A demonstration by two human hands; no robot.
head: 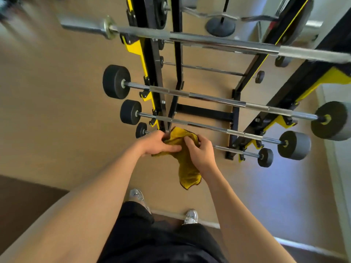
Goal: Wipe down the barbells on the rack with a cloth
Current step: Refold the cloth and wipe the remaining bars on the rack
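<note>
A tan wood floor (pixel 57 111) fills most of the room here, and on it stands a black and yellow rack (pixel 154 73), its tiers stepping down toward the person's feet. The long silver barbell (pixel 209 41) lies across the top tier, reaching well past both uprights. Below it sits a thin short bar (pixel 209 69), then a fixed-weight barbell with big black ends (pixel 218 99), a smaller one (pixel 218 130) under that, and the smallest barbell (pixel 233 149) on the lowest tier, near the floor.

The person stands facing the rack in black trousers (pixel 161 243) and pale shoes (pixel 190 216), both bare arms stretched forward. The yellow cloth (pixel 187 168) is held between the two hands, out in front of the left end of the lowest tier - bunched at the top, with a loose tail hanging down below the right wrist. Whether it touches any bar I can't tell from here.

The left hand (pixel 159 144) grips the bunched upper part, fingers curled into the folds. The right hand (pixel 199 150) holds the cloth just beside it - fingers bent over the fabric, the two hands nearly meeting.
</note>
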